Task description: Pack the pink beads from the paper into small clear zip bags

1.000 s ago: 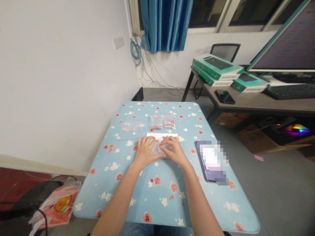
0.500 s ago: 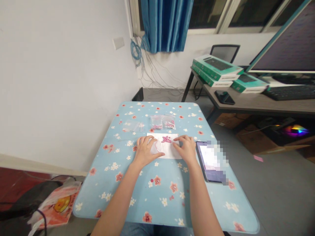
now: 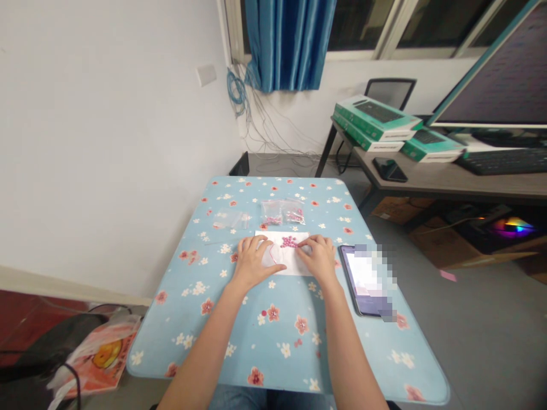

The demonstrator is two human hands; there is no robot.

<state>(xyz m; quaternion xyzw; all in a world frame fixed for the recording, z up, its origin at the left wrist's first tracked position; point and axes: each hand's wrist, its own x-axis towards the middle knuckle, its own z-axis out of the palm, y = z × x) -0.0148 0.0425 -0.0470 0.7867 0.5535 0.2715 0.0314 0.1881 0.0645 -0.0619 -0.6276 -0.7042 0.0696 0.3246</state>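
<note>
A small heap of pink beads (image 3: pixel 290 242) lies on a white sheet of paper (image 3: pixel 294 267). My left hand (image 3: pixel 254 263) rests on the paper's left side, fingers spread and thumb apart. Beside its fingers is a clear plastic bag (image 3: pixel 270 257) with a thin pinkish-red line along it, partly hidden by the hand. At the right edge of the heap, my right hand (image 3: pixel 318 256) has thumb and forefinger drawn together. Whatever is between those fingertips is too small to make out.
Behind the paper lie two clear zip bags of pink beads (image 3: pixel 282 213) and a flat clear bag (image 3: pixel 231 218). A tablet (image 3: pixel 367 282) lies right of my right hand. One red bead (image 3: pixel 264 314) sits nearer me on the flowered tablecloth (image 3: pixel 239 347).
My right hand has moved slightly left to the edge of the bead heap, and its thumb and forefinger have closed together. The left hand stays in place.
</note>
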